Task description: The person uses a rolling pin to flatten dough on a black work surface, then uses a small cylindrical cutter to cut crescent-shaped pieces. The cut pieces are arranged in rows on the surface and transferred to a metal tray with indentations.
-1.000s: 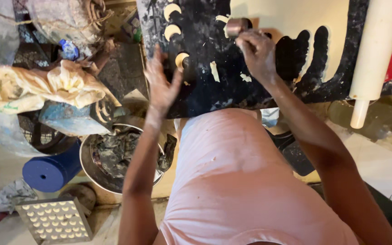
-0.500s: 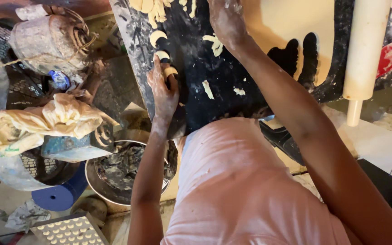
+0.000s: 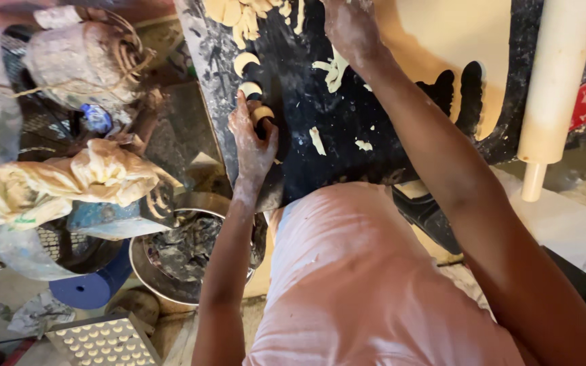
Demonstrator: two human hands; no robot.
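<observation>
My left hand (image 3: 252, 146) rests on the black work board (image 3: 320, 169), fingers closed around a small crescent of cut dough (image 3: 262, 114). Two more crescent pieces (image 3: 244, 62) lie just above it on the board. My right hand (image 3: 348, 27) reaches to the top of the board, beside the rolled-out pale dough sheet (image 3: 456, 41), which has finger-shaped cut-outs along its lower edge. Whether it holds anything is hidden by the frame edge. Dough scraps (image 3: 252, 13) are heaped at the top left of the board.
A pale rolling pin (image 3: 552, 95) lies at the right of the board. Below left stand a metal bowl with dark contents (image 3: 184, 254), a blue roll (image 3: 89, 288) and a perforated tray of small dough pieces (image 3: 103, 342). Cloth-covered containers (image 3: 76, 179) crowd the left.
The view has shifted down the board. My left hand has slid lower onto a crescent piece. My right hand has risen toward the top edge of the dough sheet.
</observation>
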